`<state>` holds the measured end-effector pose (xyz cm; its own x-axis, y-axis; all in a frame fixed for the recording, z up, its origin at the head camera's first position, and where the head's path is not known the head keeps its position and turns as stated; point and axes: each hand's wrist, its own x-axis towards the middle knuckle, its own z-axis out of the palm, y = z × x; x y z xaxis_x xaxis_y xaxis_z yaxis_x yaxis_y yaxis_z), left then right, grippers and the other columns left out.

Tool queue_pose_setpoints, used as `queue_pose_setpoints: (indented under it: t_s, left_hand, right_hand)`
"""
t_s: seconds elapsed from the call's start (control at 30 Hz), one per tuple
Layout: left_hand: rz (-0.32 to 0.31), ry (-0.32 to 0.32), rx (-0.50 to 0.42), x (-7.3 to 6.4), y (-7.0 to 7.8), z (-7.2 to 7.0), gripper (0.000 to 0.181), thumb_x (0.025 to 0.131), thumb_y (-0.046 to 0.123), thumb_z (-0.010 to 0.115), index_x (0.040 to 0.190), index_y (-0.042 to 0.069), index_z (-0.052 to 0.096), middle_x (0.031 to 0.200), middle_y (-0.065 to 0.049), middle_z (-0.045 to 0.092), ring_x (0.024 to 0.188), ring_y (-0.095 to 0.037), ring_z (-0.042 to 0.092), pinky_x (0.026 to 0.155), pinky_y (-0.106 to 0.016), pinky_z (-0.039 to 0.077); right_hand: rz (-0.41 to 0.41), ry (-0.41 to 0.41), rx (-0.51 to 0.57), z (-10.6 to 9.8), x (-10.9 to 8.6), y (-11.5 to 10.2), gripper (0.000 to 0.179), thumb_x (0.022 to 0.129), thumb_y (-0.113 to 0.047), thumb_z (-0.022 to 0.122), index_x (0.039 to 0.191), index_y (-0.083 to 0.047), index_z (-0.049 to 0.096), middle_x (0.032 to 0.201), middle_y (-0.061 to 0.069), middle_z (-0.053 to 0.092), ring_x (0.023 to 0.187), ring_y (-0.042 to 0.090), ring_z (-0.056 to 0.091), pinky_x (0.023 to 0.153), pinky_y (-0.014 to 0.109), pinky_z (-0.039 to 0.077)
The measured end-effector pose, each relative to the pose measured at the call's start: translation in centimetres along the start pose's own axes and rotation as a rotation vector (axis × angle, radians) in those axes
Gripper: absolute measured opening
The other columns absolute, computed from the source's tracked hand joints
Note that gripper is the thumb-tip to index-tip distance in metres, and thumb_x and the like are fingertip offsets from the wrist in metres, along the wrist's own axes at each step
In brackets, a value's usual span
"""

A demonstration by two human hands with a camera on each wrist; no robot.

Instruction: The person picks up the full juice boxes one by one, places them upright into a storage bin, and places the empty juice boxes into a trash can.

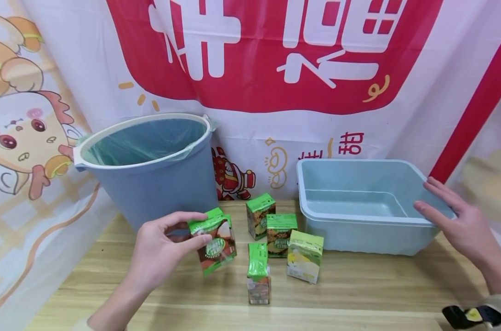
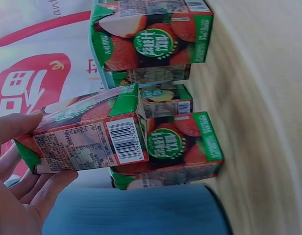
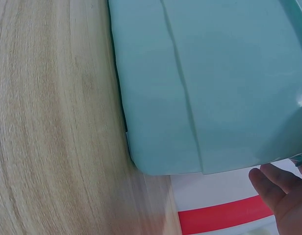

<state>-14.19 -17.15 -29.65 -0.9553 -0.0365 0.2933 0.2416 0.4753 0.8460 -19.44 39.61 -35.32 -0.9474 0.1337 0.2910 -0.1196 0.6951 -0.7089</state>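
Observation:
My left hand [image 1: 167,248] pinches a juice carton [image 1: 215,248] between thumb and fingers, left of the other cartons. It has a green top and red fruit printed on it; its barcode end shows in the left wrist view. A second fruit carton [image 2: 183,147] stands behind it, mostly hidden in the head view. My right hand [image 1: 461,220] rests at the right rim of a pale blue plastic tub [image 1: 366,234], fingers extended. In the right wrist view, its fingertips [image 3: 268,188] are by the tub's edge.
Several cartons stand between bucket and tub: a green-topped one in front [image 1: 259,280], a pale yellow-green one [image 1: 304,257], and two brown-and-green ones behind [image 1: 281,236]. A blue bucket [image 1: 167,188] with a clear liner stands at the left. A printed cloth [image 1: 259,151] hangs behind.

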Motion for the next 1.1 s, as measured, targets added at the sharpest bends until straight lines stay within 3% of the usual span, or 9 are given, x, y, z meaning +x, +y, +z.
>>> queue_pose_setpoints:
  t_s: [0.2, 0.37, 0.6, 0.7, 0.97, 1.1]
  left_hand:
    - [0.005, -0.022, -0.018, 0.8, 1.2, 0.1, 0.034, 0.079, 0.023, 0.095, 0.111, 0.019, 0.083, 0.103, -0.009, 0.082, 0.083, -0.010, 0.079, 0.072, -0.025, 0.064]
    - [0.038, -0.015, 0.006, 1.5, 2.2, 0.3, 0.032, 0.080, 0.024, 0.095, 0.111, 0.021, 0.083, 0.105, -0.006, 0.082, 0.084, -0.007, 0.078, 0.068, -0.025, 0.062]
    - [0.101, 0.008, 0.088, 3.1, 3.8, 0.7, 0.031, 0.082, 0.029, 0.094, 0.110, 0.029, 0.083, 0.103, 0.003, 0.081, 0.091, -0.010, 0.070, 0.052, -0.028, 0.043]
    - [0.141, 0.008, 0.099, 3.9, 4.5, 1.0, 0.030, 0.083, 0.028, 0.093, 0.111, 0.030, 0.082, 0.101, 0.005, 0.081, 0.094, -0.011, 0.069, 0.055, -0.028, 0.044]
    - [0.174, -0.010, 0.064, 5.3, 6.1, 2.0, 0.030, 0.086, 0.025, 0.090, 0.114, 0.028, 0.081, 0.095, 0.004, 0.080, 0.090, -0.013, 0.069, 0.061, -0.031, 0.049]
    - [0.193, -0.025, 0.032, 6.0, 6.7, 2.6, 0.028, 0.087, 0.024, 0.089, 0.114, 0.026, 0.081, 0.091, -0.001, 0.079, 0.080, -0.019, 0.066, 0.049, -0.033, 0.042]
  right_hand:
    - [-0.002, 0.001, -0.006, 0.0, 0.0, 0.1, 0.076, 0.104, -0.043, 0.063, 0.168, -0.015, 0.030, 0.170, -0.035, 0.011, 0.165, 0.045, 0.005, 0.115, 0.086, 0.017]
    - [0.007, -0.004, -0.006, 0.1, 0.0, 0.0, 0.077, 0.104, -0.044, 0.062, 0.168, -0.015, 0.029, 0.173, -0.029, 0.009, 0.164, 0.048, 0.005, 0.112, 0.088, 0.020]
    - [0.005, 0.002, -0.002, 0.1, 0.0, 0.1, 0.077, 0.104, -0.044, 0.062, 0.168, -0.016, 0.029, 0.173, -0.031, 0.010, 0.166, 0.044, 0.002, 0.113, 0.088, 0.018]
    - [-0.001, 0.011, 0.005, 0.0, -0.1, 0.1, 0.076, 0.105, -0.043, 0.063, 0.167, -0.015, 0.030, 0.170, -0.035, 0.012, 0.167, 0.039, 0.002, 0.116, 0.087, 0.015]
    - [0.008, 0.009, -0.004, 0.1, 0.0, 0.1, 0.077, 0.104, -0.044, 0.062, 0.168, -0.016, 0.029, 0.173, -0.031, 0.010, 0.165, 0.047, 0.004, 0.113, 0.088, 0.018]
    - [0.010, 0.001, -0.012, 0.0, 0.0, 0.1, 0.077, 0.104, -0.045, 0.062, 0.168, -0.017, 0.029, 0.174, -0.029, 0.009, 0.164, 0.049, 0.004, 0.112, 0.089, 0.019]
